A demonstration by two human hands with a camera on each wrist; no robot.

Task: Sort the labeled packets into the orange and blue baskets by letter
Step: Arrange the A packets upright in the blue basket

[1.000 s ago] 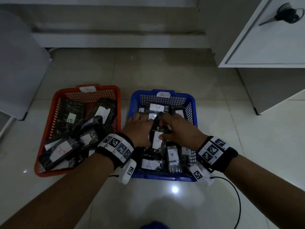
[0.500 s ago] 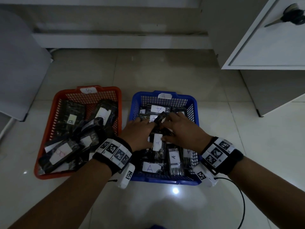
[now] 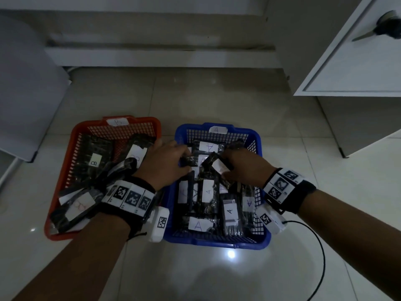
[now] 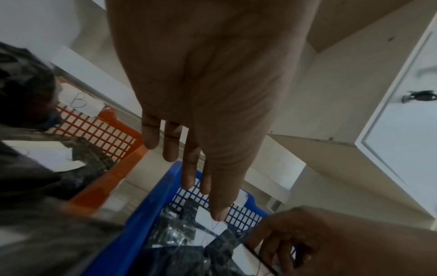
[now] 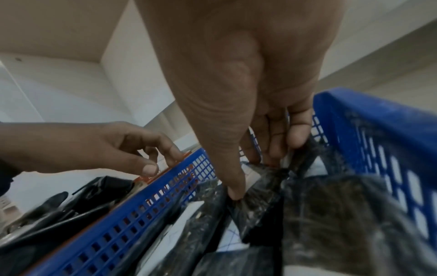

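The orange basket (image 3: pixel 86 128), tagged B, stands on the left and the blue basket (image 3: pixel 217 241), tagged A, on the right. Both hold several black packets with white letter labels. My right hand (image 3: pixel 240 168) pinches a black labelled packet (image 3: pixel 213 164) over the far half of the blue basket; in the right wrist view the thumb presses on this packet (image 5: pixel 260 201) with the fingers curled behind it. My left hand (image 3: pixel 167 164) hovers over the blue basket's left rim (image 4: pixel 151 205), its fingers (image 4: pixel 170 149) straight and holding nothing.
A white cabinet door (image 3: pixel 358 61) with a dark handle hangs open at the upper right. A grey panel (image 3: pixel 26 94) leans at the left and a low step (image 3: pixel 152 57) runs along the back. A black cable (image 3: pixel 321 257) trails on the tiled floor by my right wrist.
Both hands have shifted a little farther back over the blue basket. The left hand has drawn away to the left, while the right hand keeps the packet, now tilted.
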